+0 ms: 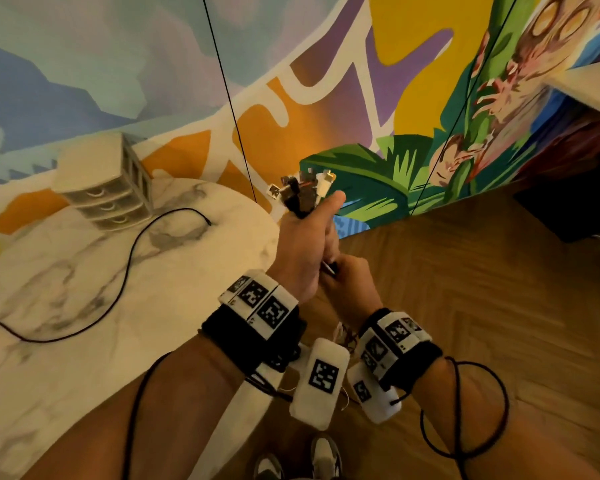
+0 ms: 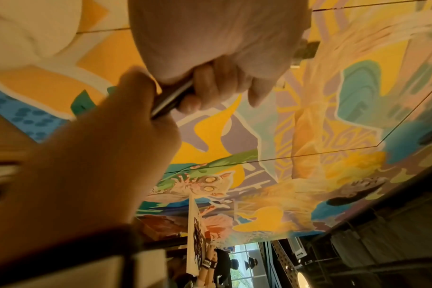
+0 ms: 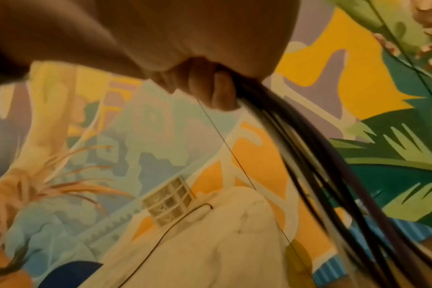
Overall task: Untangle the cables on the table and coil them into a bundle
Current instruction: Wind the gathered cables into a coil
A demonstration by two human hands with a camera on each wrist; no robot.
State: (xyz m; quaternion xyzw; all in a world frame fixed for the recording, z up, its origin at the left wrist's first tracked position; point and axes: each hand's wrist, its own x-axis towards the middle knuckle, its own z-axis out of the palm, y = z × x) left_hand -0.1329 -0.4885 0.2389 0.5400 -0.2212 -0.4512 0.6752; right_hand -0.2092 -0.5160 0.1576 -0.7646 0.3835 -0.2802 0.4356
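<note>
Painted walls in loud yellows, greens and purples close in behind the pair of hands, which are raised off the edge of the marble worktop [image 1: 84, 341], over the wooden floor [image 1: 482, 289].

Start at the fingers [image 2: 210, 85] of the left hand [image 1: 302, 247]: they are curled tight round a gathered bunch of cables [image 3: 308, 155], thumb up, with the plug ends [image 1: 302, 190], black, white and metal, fanned out above the fist. Just below, the right hand [image 1: 350, 285] also has its fingers [image 3: 219, 91] wrapped round the same bunch, and from its own wrist view the dark and pale strands hang down loose from the grip, blurred.

So most of the cables look collected with their ends lined up, which I take as the untangling largely done. No loops are visible, though, so the coiling seems not to have begun, or only just.

One black cable [image 1: 125, 271] lies apart on the worktop, snaking past the small set of drawers [image 1: 108, 199]. That one, I reckon, has yet to join the bundle.
</note>
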